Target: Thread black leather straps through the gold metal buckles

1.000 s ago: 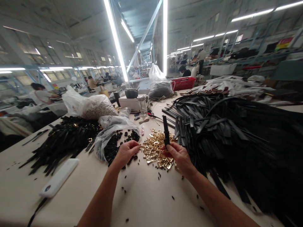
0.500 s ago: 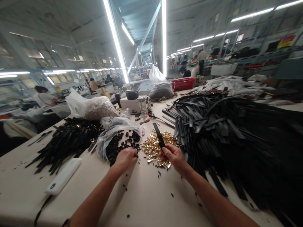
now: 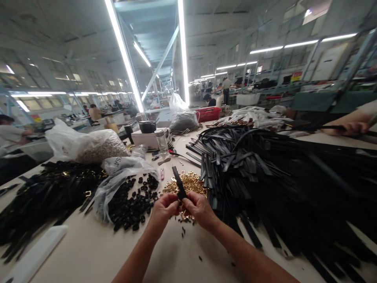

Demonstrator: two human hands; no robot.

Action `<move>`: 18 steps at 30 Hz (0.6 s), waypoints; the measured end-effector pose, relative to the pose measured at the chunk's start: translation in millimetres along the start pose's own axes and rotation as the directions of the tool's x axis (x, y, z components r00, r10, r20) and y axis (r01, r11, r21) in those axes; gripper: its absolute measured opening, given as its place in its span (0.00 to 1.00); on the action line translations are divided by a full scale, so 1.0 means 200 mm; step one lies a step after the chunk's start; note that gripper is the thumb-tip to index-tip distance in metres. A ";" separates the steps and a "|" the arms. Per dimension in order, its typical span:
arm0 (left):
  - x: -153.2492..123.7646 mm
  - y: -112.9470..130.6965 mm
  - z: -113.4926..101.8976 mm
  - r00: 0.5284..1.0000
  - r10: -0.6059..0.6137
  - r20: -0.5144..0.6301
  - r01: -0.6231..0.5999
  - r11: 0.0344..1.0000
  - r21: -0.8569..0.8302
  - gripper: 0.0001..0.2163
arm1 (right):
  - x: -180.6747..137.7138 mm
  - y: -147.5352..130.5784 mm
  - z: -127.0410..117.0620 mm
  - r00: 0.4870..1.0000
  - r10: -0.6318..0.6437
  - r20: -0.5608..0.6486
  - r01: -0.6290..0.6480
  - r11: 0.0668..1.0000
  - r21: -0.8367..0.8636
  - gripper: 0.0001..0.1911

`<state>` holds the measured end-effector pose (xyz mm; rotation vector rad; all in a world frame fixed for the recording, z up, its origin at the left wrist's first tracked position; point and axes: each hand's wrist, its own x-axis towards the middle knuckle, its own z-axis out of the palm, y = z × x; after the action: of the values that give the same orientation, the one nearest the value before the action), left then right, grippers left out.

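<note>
A short black strap (image 3: pixel 178 181) stands up between my two hands, its top end tilted left. My right hand (image 3: pixel 202 209) pinches its lower part between thumb and fingers. Right beside it, my left hand (image 3: pixel 164 210) is closed at the same lower end; the fingertips hide whether a small loop is also in it. Behind both hands is a heap of gold buckles (image 3: pixel 191 181). To the left, small black loops (image 3: pixel 134 204) spill from a clear plastic bag (image 3: pixel 103 200).
A large pile of black straps (image 3: pixel 235 157) covers the right side. Buckled straps (image 3: pixel 50 192) lie at left, near a white oblong device (image 3: pixel 38 251). Farther back stand a glass jar (image 3: pixel 161 143) and a red basket (image 3: pixel 209 114). Another person's hand (image 3: pixel 355 127) is at far right.
My left hand has moved from the edge of the black loops to the strap's lower end and meets my right hand there. The view has turned to the right.
</note>
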<state>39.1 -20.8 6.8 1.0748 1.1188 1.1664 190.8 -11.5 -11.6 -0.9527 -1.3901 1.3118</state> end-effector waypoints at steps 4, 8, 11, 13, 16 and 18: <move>0.01 -0.01 -0.04 0.999 -0.005 -0.036 0.004 1.000 -0.022 0.12 | -0.01 0.01 0.00 1.000 -0.009 -0.002 0.009 0.994 -0.108 0.13; 0.02 0.02 -0.05 0.997 -0.030 -0.077 0.017 0.987 -0.160 0.12 | -0.02 0.00 0.00 0.998 -0.043 0.039 0.051 0.972 -0.230 0.14; 0.02 0.03 -0.04 0.997 -0.032 -0.074 0.015 0.975 -0.220 0.11 | -0.03 0.00 0.00 0.996 -0.063 0.056 0.076 0.961 -0.265 0.15; 0.02 0.02 -0.04 0.998 -0.022 -0.067 0.008 0.977 -0.214 0.11 | -0.03 0.00 0.01 0.996 -0.067 0.065 0.082 0.961 -0.262 0.15; 0.02 0.00 -0.05 0.999 0.004 -0.041 -0.010 0.990 -0.143 0.12 | -0.03 -0.01 0.01 0.997 -0.057 0.059 0.070 0.966 -0.249 0.14; 0.03 -0.01 -0.05 0.999 0.028 -0.025 -0.030 0.996 -0.088 0.13 | -0.03 -0.01 0.01 0.997 -0.052 0.058 0.064 0.969 -0.239 0.13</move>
<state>28.9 -15.5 2.2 1.0150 1.0628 1.2431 190.9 -18.3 -10.2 -1.0362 -1.6318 1.1485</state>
